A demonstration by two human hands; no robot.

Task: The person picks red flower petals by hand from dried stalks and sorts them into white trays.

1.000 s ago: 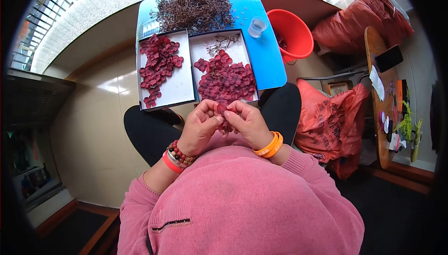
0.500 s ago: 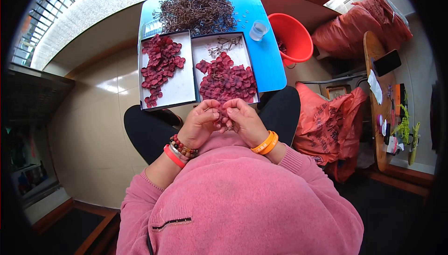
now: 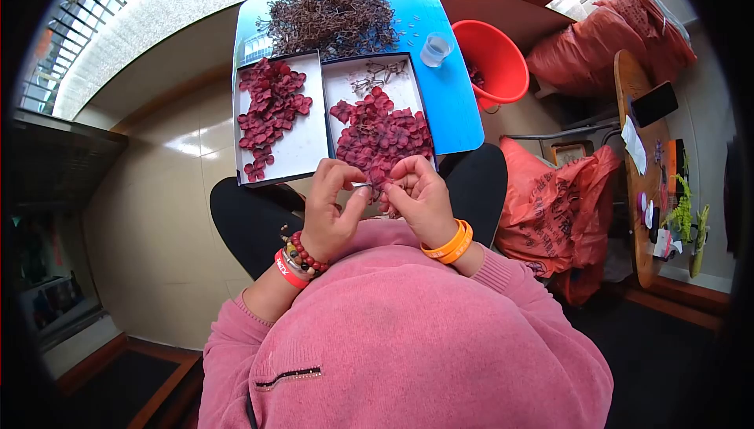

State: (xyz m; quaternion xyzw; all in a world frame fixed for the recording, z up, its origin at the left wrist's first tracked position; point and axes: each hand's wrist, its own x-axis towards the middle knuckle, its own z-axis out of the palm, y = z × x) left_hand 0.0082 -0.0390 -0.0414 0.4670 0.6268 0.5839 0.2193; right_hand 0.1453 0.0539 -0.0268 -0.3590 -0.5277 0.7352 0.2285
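Note:
In the head view my left hand [image 3: 334, 205] is closed in a pinch over my lap, with a small pale sliver showing at its fingertips; its kind is too small to make out. Close beside it, my right hand [image 3: 422, 200] pinches a dark red artificial flower, partly hidden behind the fingers. Just beyond both hands, a heap of dark red petal flowers [image 3: 385, 137] fills the near part of the right shallow box [image 3: 338, 80]. Several brown stems [image 3: 377, 76] lie at that box's far end. More red flowers [image 3: 271, 111] lie in the left box [image 3: 306, 142].
A tangled pile of brown stems [image 3: 330, 17] covers the far part of the blue table [image 3: 448, 123]. A clear cup [image 3: 435, 51] stands near its right edge, beside a red bucket [image 3: 503, 68]. Red bags [image 3: 558, 201] and a wooden board [image 3: 628, 170] are to the right.
My left hand has turned and its fingers have opened out from the closer grip, moving slightly left. A pale sliver now shows at its fingertips. My right hand has shifted slightly right.

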